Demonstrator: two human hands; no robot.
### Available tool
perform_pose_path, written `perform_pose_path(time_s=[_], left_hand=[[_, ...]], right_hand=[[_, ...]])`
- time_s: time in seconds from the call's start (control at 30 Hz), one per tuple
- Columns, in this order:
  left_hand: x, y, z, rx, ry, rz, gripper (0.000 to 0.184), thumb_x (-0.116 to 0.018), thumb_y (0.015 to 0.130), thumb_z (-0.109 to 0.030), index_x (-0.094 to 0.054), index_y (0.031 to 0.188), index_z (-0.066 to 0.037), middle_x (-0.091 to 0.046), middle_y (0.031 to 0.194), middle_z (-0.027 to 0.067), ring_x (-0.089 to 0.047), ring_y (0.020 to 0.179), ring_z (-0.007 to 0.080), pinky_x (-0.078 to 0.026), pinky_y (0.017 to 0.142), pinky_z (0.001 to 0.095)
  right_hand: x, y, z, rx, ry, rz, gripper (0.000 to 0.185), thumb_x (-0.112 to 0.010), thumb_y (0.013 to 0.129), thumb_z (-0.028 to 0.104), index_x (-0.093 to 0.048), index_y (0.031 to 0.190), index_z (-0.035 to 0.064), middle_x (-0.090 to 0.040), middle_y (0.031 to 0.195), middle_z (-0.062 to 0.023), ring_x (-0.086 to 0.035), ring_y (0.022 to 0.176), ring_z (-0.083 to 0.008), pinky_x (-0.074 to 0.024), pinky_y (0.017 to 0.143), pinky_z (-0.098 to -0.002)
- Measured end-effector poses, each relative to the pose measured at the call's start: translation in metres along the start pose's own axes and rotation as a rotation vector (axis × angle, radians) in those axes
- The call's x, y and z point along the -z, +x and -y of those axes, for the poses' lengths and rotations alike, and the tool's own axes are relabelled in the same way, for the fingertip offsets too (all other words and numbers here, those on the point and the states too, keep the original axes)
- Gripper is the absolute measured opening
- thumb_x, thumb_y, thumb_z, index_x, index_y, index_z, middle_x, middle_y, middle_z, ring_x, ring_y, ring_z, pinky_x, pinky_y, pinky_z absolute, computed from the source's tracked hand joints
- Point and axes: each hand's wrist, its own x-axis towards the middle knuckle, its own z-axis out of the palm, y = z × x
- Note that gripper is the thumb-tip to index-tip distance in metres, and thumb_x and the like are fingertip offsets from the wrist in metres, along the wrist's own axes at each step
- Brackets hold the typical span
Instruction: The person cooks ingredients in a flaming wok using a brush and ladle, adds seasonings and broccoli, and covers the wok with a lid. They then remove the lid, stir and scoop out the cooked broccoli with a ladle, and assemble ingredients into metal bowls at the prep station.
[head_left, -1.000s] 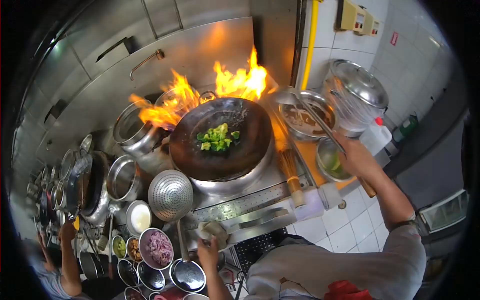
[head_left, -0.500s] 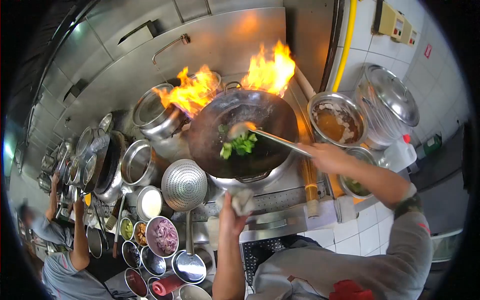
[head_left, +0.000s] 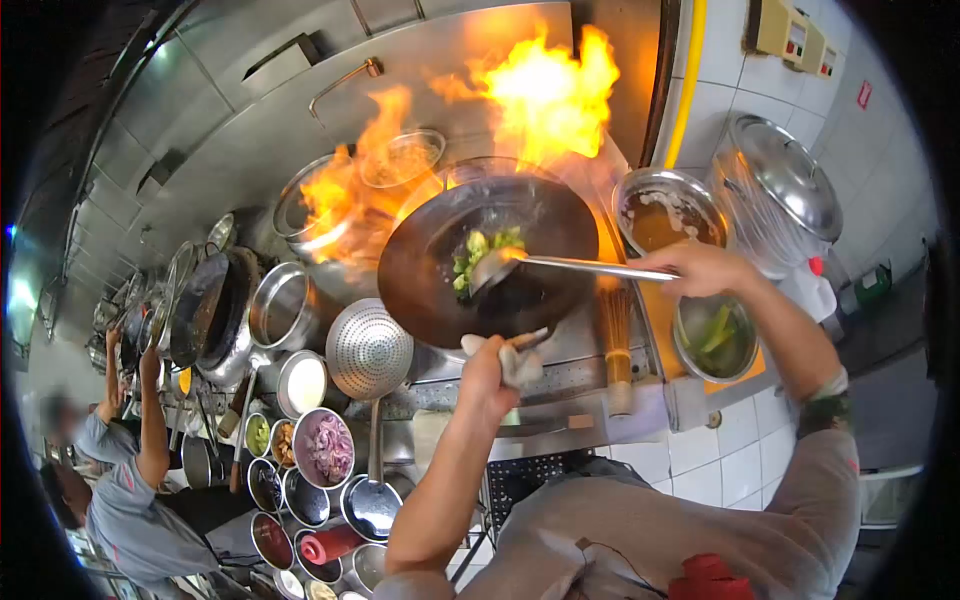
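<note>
A dark wok [head_left: 430,270] stands tilted over the burner, with chopped green vegetables [head_left: 472,256] in it. My left hand [head_left: 488,378] is closed round a folded pale cloth [head_left: 520,368] at the wok's near handle. A long-handled metal ladle [head_left: 590,266] is in my right hand [head_left: 705,270], its bowl among the vegetables. Tall flames [head_left: 548,95] rise behind the wok, and more burn at its left. Left of the wok lies a perforated skimmer [head_left: 369,345].
At right are a pan of brown liquid [head_left: 665,228], a bowl with green pieces [head_left: 715,340], a bamboo brush [head_left: 617,350] and a lidded pot [head_left: 785,180]. Bowls of ingredients, including sliced onion [head_left: 326,447], fill the lower left. Two co-workers [head_left: 145,510] stand at far left.
My left hand has moved up to the wok's near handle with the cloth. The wok has tilted. The ladle has gone from above the right-hand bowls into the wok. The flames have grown.
</note>
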Motion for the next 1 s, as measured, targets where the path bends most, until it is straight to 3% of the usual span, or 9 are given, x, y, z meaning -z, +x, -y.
perform_pose_path(time_s=[0.2, 0.3, 0.4, 0.5, 0.63, 0.73, 0.83, 0.87, 1.0], left_hand=[[0.051, -0.036, 0.058, -0.25, 0.233, -0.129, 0.022, -0.056, 0.085, -0.018, -0.059, 0.099, -0.001, -0.063, 0.089, 0.0127, -0.066, 0.081, 0.0262, -0.057, 0.069, 0.0406], [0.032, -0.077, 0.048, -0.126, 0.164, -0.238, 0.03, -0.051, 0.089, -0.018, -0.059, 0.112, -0.001, -0.066, 0.1, 0.0174, -0.066, 0.085, 0.0277, -0.056, 0.076, 0.0426], [0.016, -0.045, -0.004, -0.013, 0.082, 0.055, 0.024, -0.043, 0.097, -0.021, -0.058, 0.1, -0.002, -0.065, 0.096, 0.0147, -0.063, 0.083, 0.0267, -0.055, 0.077, 0.0448], [0.023, 0.011, -0.011, -0.029, 0.107, 0.058, 0.028, -0.041, 0.097, -0.022, -0.058, 0.103, -0.001, -0.065, 0.103, 0.0174, -0.062, 0.083, 0.0274, -0.055, 0.077, 0.0453], [0.049, 0.01, 0.018, -0.206, 0.163, 0.199, 0.028, -0.05, 0.088, -0.013, -0.061, 0.108, 0.004, -0.068, 0.102, 0.0152, -0.065, 0.085, 0.0239, -0.055, 0.075, 0.0378], [0.041, -0.048, 0.049, -0.302, 0.099, 0.012, 0.042, -0.052, 0.086, -0.01, -0.051, 0.125, 0.007, -0.065, 0.116, 0.0163, -0.065, 0.103, 0.0274, -0.054, 0.089, 0.0392], [0.026, -0.042, 0.02, -0.101, 0.052, -0.053, 0.02, -0.051, 0.089, -0.014, -0.056, 0.105, -0.004, -0.064, 0.094, 0.0117, -0.065, 0.087, 0.0283, -0.056, 0.076, 0.0444], [0.019, -0.026, 0.006, -0.095, 0.02, 0.026, 0.013, -0.052, 0.089, -0.015, -0.056, 0.098, -0.006, -0.061, 0.087, 0.0091, -0.064, 0.078, 0.0275, -0.056, 0.071, 0.0441], [0.007, 0.014, -0.009, -0.124, 0.028, 0.03, 0.016, -0.054, 0.09, -0.021, -0.056, 0.096, -0.006, -0.06, 0.086, 0.0083, -0.063, 0.074, 0.0248, -0.055, 0.065, 0.0409]], right_hand=[[-0.038, -0.006, 0.026, -0.337, -0.312, -0.159, 0.056, -0.06, 0.083, 0.004, -0.054, 0.137, 0.0172, -0.062, 0.122, -0.0182, -0.063, 0.106, -0.0302, -0.0491, 0.091, -0.0396], [-0.023, -0.039, 0.007, -0.107, -0.076, -0.187, 0.055, -0.06, 0.082, 0.002, -0.055, 0.135, 0.018, -0.064, 0.119, -0.0186, -0.064, 0.106, -0.0303, -0.0489, 0.091, -0.0389], [0.014, -0.04, 0.023, -0.138, -0.004, 0.015, 0.058, -0.067, 0.08, 0.004, -0.055, 0.135, 0.0171, -0.066, 0.118, -0.0162, -0.064, 0.104, -0.0299, -0.0484, 0.092, -0.0371], [0.008, -0.015, 0.035, -0.085, -0.135, -0.043, 0.055, -0.065, 0.081, 0.004, -0.056, 0.134, 0.0164, -0.066, 0.117, -0.0166, -0.064, 0.104, -0.0318, -0.0485, 0.092, -0.0384], [-0.039, 0.011, 0.06, -0.347, -0.337, -0.183, 0.058, -0.058, 0.083, 0.001, -0.051, 0.138, 0.0193, -0.064, 0.116, -0.0198, -0.061, 0.104, -0.0378, -0.0491, 0.089, -0.0422], [-0.058, -0.015, 0.034, -0.136, -0.271, -0.339, 0.062, -0.058, 0.084, 0.001, -0.047, 0.142, 0.0192, -0.063, 0.116, -0.0203, -0.062, 0.103, -0.0369, -0.05, 0.087, -0.0408], [-0.069, -0.022, 0.065, -0.241, 0.141, -0.381, 0.061, -0.059, 0.085, 0.002, -0.045, 0.143, 0.0151, -0.064, 0.115, -0.0167, -0.064, 0.1, -0.0318, -0.0494, 0.088, -0.0394], [-0.069, -0.017, 0.075, -0.243, 0.286, -0.35, 0.06, -0.058, 0.088, 0.003, -0.04, 0.145, 0.0122, -0.064, 0.099, -0.0122, -0.064, 0.081, -0.0216, -0.053, 0.071, -0.0362], [-0.051, 0.031, 0.157, -0.289, 0.831, -0.191, 0.062, -0.055, 0.091, 0.003, -0.031, 0.148, 0.0103, -0.046, 0.07, -0.0012, -0.046, 0.049, -0.0078, -0.0401, 0.042, -0.0252]])
